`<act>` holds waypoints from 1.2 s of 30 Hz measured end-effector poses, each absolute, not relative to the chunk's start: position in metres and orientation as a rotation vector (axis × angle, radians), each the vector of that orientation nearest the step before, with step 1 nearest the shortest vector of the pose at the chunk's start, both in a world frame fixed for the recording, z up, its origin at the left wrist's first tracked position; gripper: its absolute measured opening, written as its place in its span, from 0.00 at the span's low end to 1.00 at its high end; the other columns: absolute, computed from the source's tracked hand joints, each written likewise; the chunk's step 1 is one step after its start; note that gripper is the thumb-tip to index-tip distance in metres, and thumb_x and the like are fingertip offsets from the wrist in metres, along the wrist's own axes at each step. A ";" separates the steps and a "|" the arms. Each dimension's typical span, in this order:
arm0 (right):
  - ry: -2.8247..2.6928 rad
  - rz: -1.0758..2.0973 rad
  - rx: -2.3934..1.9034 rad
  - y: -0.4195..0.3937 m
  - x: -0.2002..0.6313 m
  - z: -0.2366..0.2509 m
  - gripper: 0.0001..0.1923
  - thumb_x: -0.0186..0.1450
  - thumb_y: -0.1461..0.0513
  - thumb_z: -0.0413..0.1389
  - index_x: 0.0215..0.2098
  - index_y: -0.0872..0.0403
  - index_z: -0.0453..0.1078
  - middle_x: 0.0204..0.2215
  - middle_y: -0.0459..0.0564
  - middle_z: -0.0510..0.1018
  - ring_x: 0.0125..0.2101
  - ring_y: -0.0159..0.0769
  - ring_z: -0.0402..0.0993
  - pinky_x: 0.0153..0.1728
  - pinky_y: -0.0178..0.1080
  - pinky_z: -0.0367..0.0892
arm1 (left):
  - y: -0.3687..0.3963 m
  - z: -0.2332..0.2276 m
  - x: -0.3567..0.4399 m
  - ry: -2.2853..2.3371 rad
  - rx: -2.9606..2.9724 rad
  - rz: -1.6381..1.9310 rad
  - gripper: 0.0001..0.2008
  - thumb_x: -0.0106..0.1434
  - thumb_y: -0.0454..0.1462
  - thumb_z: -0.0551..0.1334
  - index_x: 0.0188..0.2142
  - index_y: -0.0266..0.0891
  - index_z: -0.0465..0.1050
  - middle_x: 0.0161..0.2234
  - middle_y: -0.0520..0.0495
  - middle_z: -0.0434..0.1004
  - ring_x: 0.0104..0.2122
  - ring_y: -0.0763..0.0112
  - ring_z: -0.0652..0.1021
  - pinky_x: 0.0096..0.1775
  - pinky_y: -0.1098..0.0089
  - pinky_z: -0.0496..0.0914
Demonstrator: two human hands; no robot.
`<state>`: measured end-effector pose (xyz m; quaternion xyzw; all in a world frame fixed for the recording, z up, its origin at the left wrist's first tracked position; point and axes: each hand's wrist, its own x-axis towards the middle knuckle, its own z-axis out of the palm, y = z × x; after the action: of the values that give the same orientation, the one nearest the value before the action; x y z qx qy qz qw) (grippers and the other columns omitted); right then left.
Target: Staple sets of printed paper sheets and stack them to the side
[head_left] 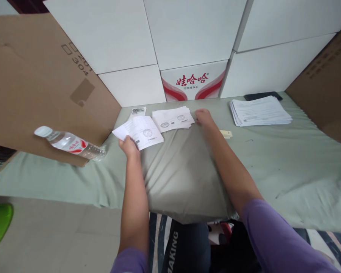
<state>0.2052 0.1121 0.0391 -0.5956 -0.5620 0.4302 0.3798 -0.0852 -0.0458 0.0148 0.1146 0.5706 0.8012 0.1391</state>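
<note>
Purple sleeves, bare forearms, reaching over grey-green cloth-covered surface (301,159). Left hand (129,146): fingers closed on near edge of stamped paper sheet (140,131), sheet lifted slightly, left of small paper pile. Right hand (204,116): fingers bent down, tips at right edge of small paper pile (173,118); grip on it not discernible. Larger paper stack (260,110) well right of small pile, dark flat item behind it. Water bottle (71,143) lying far left of small pile, against brown cardboard (31,83). White boxes (193,34) stacked behind small pile, one red-printed.
</note>
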 end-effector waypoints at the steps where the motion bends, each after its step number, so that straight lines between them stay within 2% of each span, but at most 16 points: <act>1: -1.398 1.175 -1.532 0.113 0.209 0.041 0.05 0.67 0.66 0.52 0.37 0.55 0.70 0.34 0.54 0.78 0.36 0.37 0.78 0.41 0.40 0.74 | -0.046 0.015 -0.084 1.666 0.347 2.301 0.17 0.58 0.25 0.55 0.44 0.39 0.72 0.39 0.47 0.81 0.44 0.72 0.83 0.45 0.71 0.78; 3: -1.280 1.343 -1.511 0.113 0.213 0.043 0.02 0.66 0.65 0.55 0.35 0.54 0.68 0.31 0.52 0.77 0.32 0.36 0.77 0.37 0.39 0.74 | -0.046 0.016 -0.082 1.691 0.366 2.270 0.16 0.59 0.26 0.55 0.44 0.39 0.72 0.40 0.47 0.81 0.44 0.72 0.83 0.46 0.71 0.78; 6: -1.151 1.480 -1.473 0.111 0.212 0.045 0.04 0.65 0.66 0.58 0.32 0.53 0.68 0.30 0.50 0.76 0.30 0.35 0.77 0.35 0.38 0.73 | -0.045 0.016 -0.081 1.678 0.366 2.264 0.15 0.58 0.26 0.55 0.42 0.39 0.71 0.38 0.47 0.81 0.44 0.72 0.83 0.46 0.71 0.78; 11: -1.114 1.432 -1.497 0.108 0.205 0.044 0.05 0.65 0.66 0.57 0.31 0.53 0.66 0.30 0.48 0.76 0.28 0.31 0.74 0.30 0.34 0.68 | -0.045 0.015 -0.084 1.657 0.365 2.294 0.14 0.57 0.27 0.55 0.42 0.38 0.71 0.38 0.45 0.80 0.42 0.71 0.83 0.46 0.70 0.78; 15: -1.145 1.398 -1.550 0.108 0.202 0.042 0.05 0.67 0.64 0.55 0.32 0.52 0.65 0.31 0.48 0.77 0.28 0.31 0.75 0.28 0.34 0.67 | -0.045 0.013 -0.085 1.681 0.389 2.282 0.15 0.56 0.27 0.55 0.43 0.38 0.71 0.38 0.45 0.80 0.42 0.69 0.83 0.46 0.69 0.78; 18: -1.227 1.334 -1.598 0.109 0.202 0.039 0.03 0.65 0.64 0.57 0.33 0.52 0.67 0.32 0.50 0.78 0.32 0.36 0.76 0.33 0.37 0.69 | -0.044 0.014 -0.084 1.640 0.338 2.301 0.16 0.56 0.27 0.56 0.43 0.39 0.72 0.36 0.47 0.80 0.41 0.69 0.83 0.45 0.68 0.79; 20: -1.337 1.227 -1.628 0.109 0.202 0.037 0.05 0.61 0.65 0.61 0.34 0.54 0.69 0.36 0.53 0.79 0.39 0.40 0.77 0.40 0.40 0.70 | -0.044 0.014 -0.083 1.623 0.317 2.302 0.16 0.56 0.27 0.56 0.43 0.39 0.72 0.35 0.47 0.80 0.41 0.69 0.83 0.44 0.69 0.79; 23: -1.633 0.952 -1.732 0.103 0.197 0.035 0.18 0.59 0.62 0.66 0.45 0.57 0.71 0.47 0.61 0.78 0.51 0.50 0.74 0.52 0.46 0.68 | -0.044 0.016 -0.080 1.627 0.311 2.284 0.17 0.57 0.27 0.56 0.44 0.39 0.72 0.36 0.47 0.81 0.42 0.69 0.83 0.44 0.69 0.79; 26: -1.842 0.694 -1.850 0.090 0.186 0.034 0.29 0.62 0.58 0.65 0.57 0.62 0.65 0.54 0.70 0.75 0.58 0.58 0.68 0.57 0.52 0.64 | -0.044 0.016 -0.079 1.634 0.302 2.264 0.19 0.58 0.27 0.57 0.48 0.40 0.72 0.39 0.47 0.81 0.44 0.69 0.83 0.44 0.69 0.79; 30: -1.923 0.575 -1.873 0.077 0.175 0.032 0.27 0.67 0.61 0.60 0.60 0.65 0.62 0.57 0.75 0.72 0.61 0.61 0.65 0.60 0.56 0.61 | -0.043 0.015 -0.078 1.656 0.322 2.232 0.18 0.59 0.27 0.56 0.48 0.40 0.72 0.40 0.47 0.81 0.45 0.70 0.83 0.45 0.70 0.79; 36: -1.892 0.645 -1.846 0.074 0.170 0.032 0.20 0.68 0.69 0.54 0.58 0.64 0.65 0.52 0.71 0.76 0.57 0.57 0.72 0.58 0.55 0.63 | -0.042 0.014 -0.079 1.585 0.311 2.278 0.19 0.57 0.26 0.56 0.47 0.40 0.73 0.37 0.48 0.81 0.44 0.70 0.83 0.42 0.71 0.79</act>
<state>0.1701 0.0745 0.0320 -0.6636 -0.6800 0.2319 0.2086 -0.0788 -0.0425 0.0140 0.1096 0.5591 0.8033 0.1735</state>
